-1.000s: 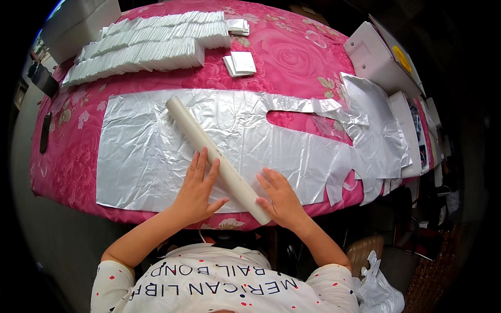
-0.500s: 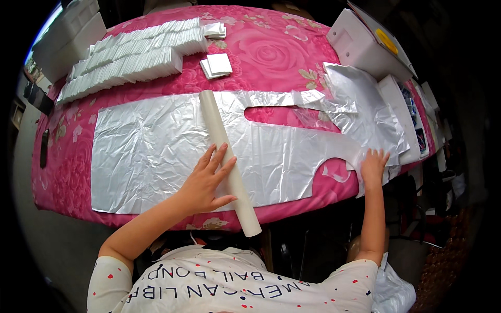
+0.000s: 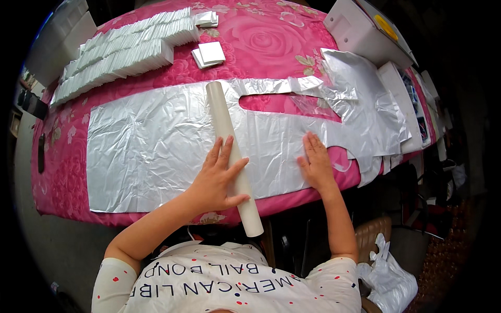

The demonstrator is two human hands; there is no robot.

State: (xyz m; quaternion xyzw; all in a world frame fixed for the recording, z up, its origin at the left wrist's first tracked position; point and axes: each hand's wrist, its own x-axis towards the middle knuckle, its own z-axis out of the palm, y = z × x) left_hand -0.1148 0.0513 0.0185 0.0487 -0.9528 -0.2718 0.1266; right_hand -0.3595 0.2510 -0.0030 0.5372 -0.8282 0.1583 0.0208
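Note:
A thin, crinkled, translucent plastic apron [image 3: 151,156] lies spread on the table, with a long slot and a rounded notch cut into its right part. Across it rests a pale cardboard-like tube [image 3: 229,122], its near end past the table edge. My left hand [image 3: 216,175] lies over the tube with fingers and thumb spread, not wrapped round it. Palm down on the apron, beside the notch, is my right hand [image 3: 317,164], its fingers stretched out. More loose plastic sheets [image 3: 360,99] lie in a heap at the apron's right end.
A pink floral cloth [image 3: 266,41] covers the table. Rows of folded white packets [image 3: 120,57] stand at the back left, with a few loose packets [image 3: 210,54] nearby. White foam boxes [image 3: 360,31] stand at the right. A white plastic bag [image 3: 391,274] sits low at right.
My right hand has moved left from the apron's right end onto its middle. My left hand and the tube have shifted slightly right over the apron.

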